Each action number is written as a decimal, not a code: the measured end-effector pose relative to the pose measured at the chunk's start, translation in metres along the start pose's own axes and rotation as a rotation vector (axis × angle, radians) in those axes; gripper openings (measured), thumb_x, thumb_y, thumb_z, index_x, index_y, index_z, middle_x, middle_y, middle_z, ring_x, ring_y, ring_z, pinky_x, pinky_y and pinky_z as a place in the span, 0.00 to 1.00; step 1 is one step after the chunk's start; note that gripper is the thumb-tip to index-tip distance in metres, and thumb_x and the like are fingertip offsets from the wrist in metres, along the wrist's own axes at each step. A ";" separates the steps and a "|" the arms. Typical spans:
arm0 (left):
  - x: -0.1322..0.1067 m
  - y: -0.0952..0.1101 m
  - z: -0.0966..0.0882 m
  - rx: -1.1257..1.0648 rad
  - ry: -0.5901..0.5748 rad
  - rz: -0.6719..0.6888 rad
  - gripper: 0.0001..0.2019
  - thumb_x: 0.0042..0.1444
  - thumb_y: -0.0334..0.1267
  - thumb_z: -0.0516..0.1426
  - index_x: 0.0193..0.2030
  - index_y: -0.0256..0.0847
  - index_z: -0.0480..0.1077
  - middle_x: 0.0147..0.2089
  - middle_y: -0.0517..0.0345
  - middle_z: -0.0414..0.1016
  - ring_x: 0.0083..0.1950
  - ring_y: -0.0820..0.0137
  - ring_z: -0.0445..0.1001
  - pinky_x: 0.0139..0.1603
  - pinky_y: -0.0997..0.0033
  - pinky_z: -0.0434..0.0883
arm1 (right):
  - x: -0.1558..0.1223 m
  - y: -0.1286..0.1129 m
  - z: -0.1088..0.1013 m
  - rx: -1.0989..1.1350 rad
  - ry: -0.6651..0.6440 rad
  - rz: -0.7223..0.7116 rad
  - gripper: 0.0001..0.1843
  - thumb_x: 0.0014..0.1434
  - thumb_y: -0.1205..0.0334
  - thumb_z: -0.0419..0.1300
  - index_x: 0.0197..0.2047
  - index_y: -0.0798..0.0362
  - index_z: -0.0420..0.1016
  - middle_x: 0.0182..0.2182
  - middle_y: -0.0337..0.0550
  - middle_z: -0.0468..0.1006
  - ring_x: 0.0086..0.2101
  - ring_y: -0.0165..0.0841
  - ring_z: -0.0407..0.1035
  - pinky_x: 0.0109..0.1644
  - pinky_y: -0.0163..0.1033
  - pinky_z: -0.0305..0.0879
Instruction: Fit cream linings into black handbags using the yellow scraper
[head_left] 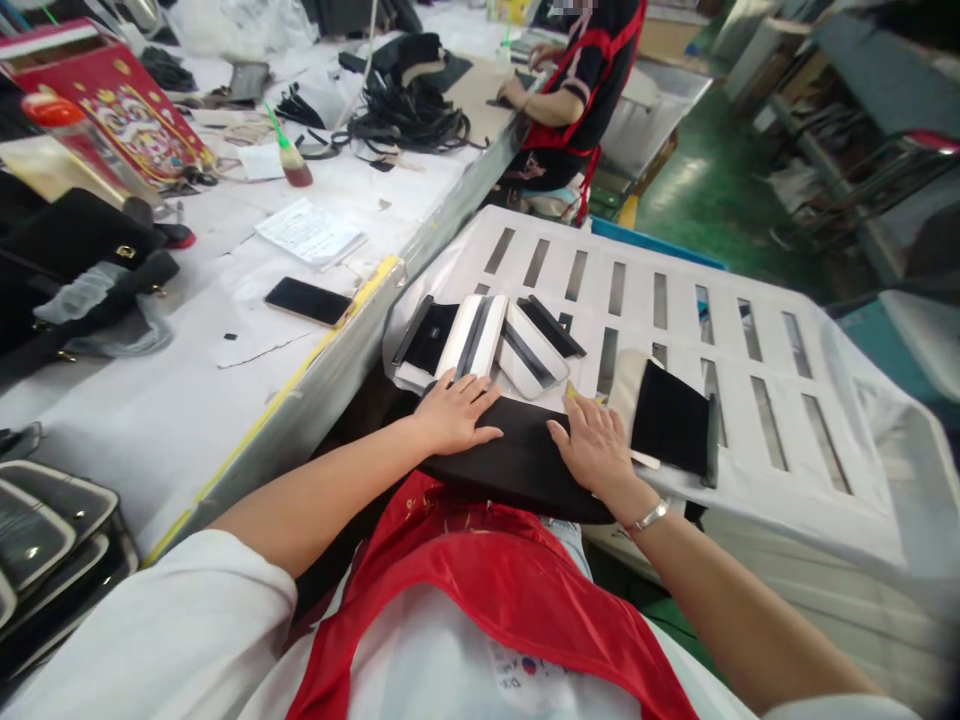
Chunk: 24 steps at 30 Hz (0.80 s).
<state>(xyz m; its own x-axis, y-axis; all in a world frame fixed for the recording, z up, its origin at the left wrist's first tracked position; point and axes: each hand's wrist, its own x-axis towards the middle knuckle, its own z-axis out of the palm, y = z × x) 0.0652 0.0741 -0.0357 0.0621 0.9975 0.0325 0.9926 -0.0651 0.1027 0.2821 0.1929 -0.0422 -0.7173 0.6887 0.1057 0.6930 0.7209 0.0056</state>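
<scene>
Green floor (pixel 694 195) lies past our slotted board (pixel 637 270); a bottle (pixel 289 153) on the table (pixel 199 290) holds reddish liquid (pixel 299 177). We rest left hand (pixel 454 413) and right hand (pixel 596 442), unclenched, on a black panel (pixel 517 440) at the board's near edge.

Lighting bright and diffuse, source out of frame; left hand (pixel 456 412) and right hand (pixel 596 440) evenly lit, white table (pixel 225 262) pale, deep shadow under its edge. Glare on green floor (pixel 686 195). Wide-angle stretch enlarges near sleeve (pixel 169 620); far-right shelves (pixel 855 90) blurred.
</scene>
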 end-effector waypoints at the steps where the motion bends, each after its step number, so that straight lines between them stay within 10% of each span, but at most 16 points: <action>1: -0.001 -0.004 -0.001 0.004 0.000 -0.008 0.33 0.61 0.59 0.44 0.66 0.40 0.56 0.67 0.46 0.59 0.67 0.56 0.57 0.67 0.47 0.48 | 0.001 -0.007 0.000 0.003 0.000 -0.019 0.28 0.66 0.49 0.45 0.61 0.60 0.63 0.60 0.56 0.65 0.60 0.47 0.57 0.63 0.54 0.49; 9: -0.002 -0.001 0.000 0.032 0.080 -0.092 0.22 0.65 0.44 0.43 0.59 0.35 0.64 0.54 0.45 0.73 0.54 0.58 0.69 0.57 0.56 0.59 | -0.001 -0.082 0.002 0.182 -0.007 -0.119 0.34 0.64 0.48 0.47 0.65 0.64 0.56 0.65 0.57 0.57 0.64 0.46 0.48 0.67 0.53 0.40; 15: -0.002 0.004 -0.003 0.037 0.087 -0.105 0.22 0.64 0.44 0.43 0.58 0.36 0.65 0.52 0.43 0.73 0.54 0.57 0.69 0.57 0.53 0.59 | -0.024 -0.050 -0.003 0.191 0.022 -0.091 0.33 0.65 0.49 0.47 0.65 0.63 0.57 0.65 0.56 0.57 0.64 0.45 0.49 0.67 0.51 0.41; 24: -0.011 0.064 0.015 0.013 0.179 -0.110 0.26 0.64 0.44 0.44 0.65 0.33 0.59 0.68 0.41 0.58 0.68 0.53 0.55 0.66 0.46 0.50 | -0.022 -0.036 -0.001 0.226 0.065 0.018 0.28 0.66 0.54 0.46 0.63 0.62 0.61 0.61 0.55 0.65 0.61 0.44 0.55 0.66 0.50 0.45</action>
<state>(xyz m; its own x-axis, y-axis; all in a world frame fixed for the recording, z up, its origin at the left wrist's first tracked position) 0.1296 0.0591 -0.0448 -0.0654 0.9781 0.1977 0.9937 0.0457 0.1025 0.2731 0.1516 -0.0435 -0.6940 0.7001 0.1680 0.6664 0.7129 -0.2183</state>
